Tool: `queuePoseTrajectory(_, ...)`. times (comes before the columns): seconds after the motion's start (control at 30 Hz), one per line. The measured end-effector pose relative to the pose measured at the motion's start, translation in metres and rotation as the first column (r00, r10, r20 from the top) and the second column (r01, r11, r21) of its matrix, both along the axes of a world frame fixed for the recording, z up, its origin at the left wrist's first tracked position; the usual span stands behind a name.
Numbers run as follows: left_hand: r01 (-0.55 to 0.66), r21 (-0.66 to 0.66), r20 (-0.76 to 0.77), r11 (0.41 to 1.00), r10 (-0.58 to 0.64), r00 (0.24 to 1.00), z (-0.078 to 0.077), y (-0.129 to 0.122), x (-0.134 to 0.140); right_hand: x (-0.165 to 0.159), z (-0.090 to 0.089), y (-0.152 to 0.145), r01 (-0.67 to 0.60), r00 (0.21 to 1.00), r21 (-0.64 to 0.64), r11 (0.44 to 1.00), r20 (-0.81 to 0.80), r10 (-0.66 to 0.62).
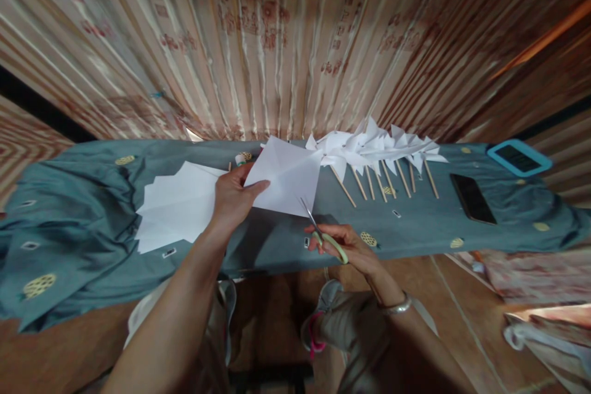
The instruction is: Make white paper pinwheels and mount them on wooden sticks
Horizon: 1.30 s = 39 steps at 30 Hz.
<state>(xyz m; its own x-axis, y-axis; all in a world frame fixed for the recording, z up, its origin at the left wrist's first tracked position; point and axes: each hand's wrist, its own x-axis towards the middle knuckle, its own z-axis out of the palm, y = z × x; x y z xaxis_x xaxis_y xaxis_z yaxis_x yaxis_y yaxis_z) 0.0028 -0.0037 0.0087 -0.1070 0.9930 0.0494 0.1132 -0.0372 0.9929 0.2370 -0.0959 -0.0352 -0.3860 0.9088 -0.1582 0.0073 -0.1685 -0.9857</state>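
My left hand (pixel 237 196) pinches a white square sheet of paper (pixel 289 175) by its left corner, thumb on top, and holds it up over the table. Faint crease lines run across the sheet. In my right hand (pixel 344 243) is a pair of scissors (pixel 329 239) with light green handles. Its blades point up and left at the lower right edge of the sheet; whether they touch the paper I cannot tell. To the left lies a fanned stack of white paper sheets (pixel 178 206), partly behind my left wrist.
White paper pinwheels (pixel 369 148) on wooden sticks lie in a row at the back right. Farther right are a dark phone (pixel 473 198) and a blue-framed device (pixel 519 157). A small white bottle (pixel 240 159) stands behind my left hand. A grey-green cloth (pixel 272 258) covers the narrow table.
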Motion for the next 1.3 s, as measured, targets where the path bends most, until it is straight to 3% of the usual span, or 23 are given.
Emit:
queuePoseTrajectory(0.43, 0.019, -0.024, 0.029, 1.0, -0.018, 0.999, -0.0048, 0.0027, -0.0018, 0.0018, -0.0064, -0.0002, 0.026, 0.999, -0.131, 0.991, -0.017, -0.029)
queuePoseTrajectory(1.3, 0.006, -0.018, -0.008, 1.0, -0.006, 1.0, -0.0022, 0.0009, -0.0002, 0.0021, -0.0073, -0.0018, 0.054, 0.997, -0.172, 0.984, -0.05, -0.064)
